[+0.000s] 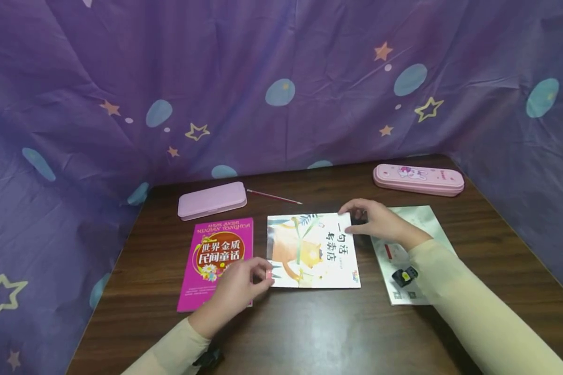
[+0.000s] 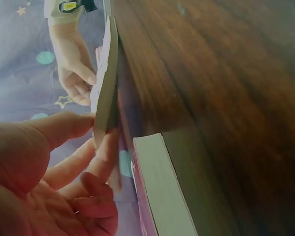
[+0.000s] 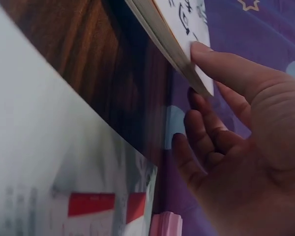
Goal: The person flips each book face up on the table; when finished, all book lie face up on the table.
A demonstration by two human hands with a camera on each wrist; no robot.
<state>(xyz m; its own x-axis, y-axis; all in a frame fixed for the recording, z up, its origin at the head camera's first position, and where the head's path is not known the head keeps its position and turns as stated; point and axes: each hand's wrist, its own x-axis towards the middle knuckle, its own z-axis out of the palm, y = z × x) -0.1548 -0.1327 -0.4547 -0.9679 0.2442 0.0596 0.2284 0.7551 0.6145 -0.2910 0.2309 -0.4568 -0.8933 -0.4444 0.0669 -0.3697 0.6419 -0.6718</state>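
A white picture book (image 1: 311,250) with an orange animal on its cover lies turned sideways in the middle of the head view. My left hand (image 1: 244,278) pinches its lower left corner, thumb on top and fingers underneath, as the left wrist view shows. At the opposite upper right corner, my right hand (image 1: 372,221) grips the book between thumb and fingers. In both wrist views the book's edge (image 2: 106,78) stands off the brown table (image 1: 309,333). Beneath my left hand and wrist lies a magenta book (image 1: 197,281), partly covered.
Under my right forearm is a pale green book (image 1: 422,219). Behind the books lie a plain pink pencil case (image 1: 211,200), a red pencil (image 1: 274,196) and a pink pencil case with a rabbit (image 1: 417,179). A purple patterned curtain (image 1: 244,78) surrounds the table's back and sides.
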